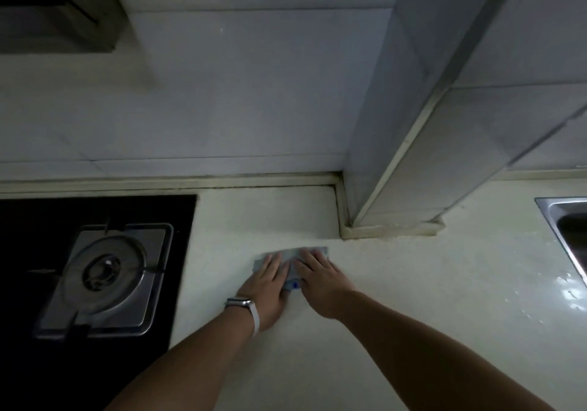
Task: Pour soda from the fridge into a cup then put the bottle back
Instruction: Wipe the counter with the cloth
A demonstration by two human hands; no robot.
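Hands first: left hand (268, 286) and right hand (317, 283) both lie flat, fingers straight and side by side, pressing on a thin grey sheet (313, 249) on the countertop (413, 283). Neither hand is curled round anything, so we log no hold, only palms-down contact.

The sheet's long axis runs left to right, roughly parallel to the wall edge, with a small blue mark (294, 285) showing between the hands. We cannot tell whether it is card, cloth or paper.

We see no bottle, cup or fridge in this view, so we cannot say which way they lie from either hand. Both hands sit equally near the sheet, with neither reaching further out than the other.

The gas hob (104, 271) is off to the left, the sink (568, 220) at the far right, and the tiled column (397, 124) behind. There is a watch (239, 302) on the left wrist.

Our judgement: the pour task has not visibly begun. The next move likely needs a turn away from the counter to find the fridge, and either hand is free for it.
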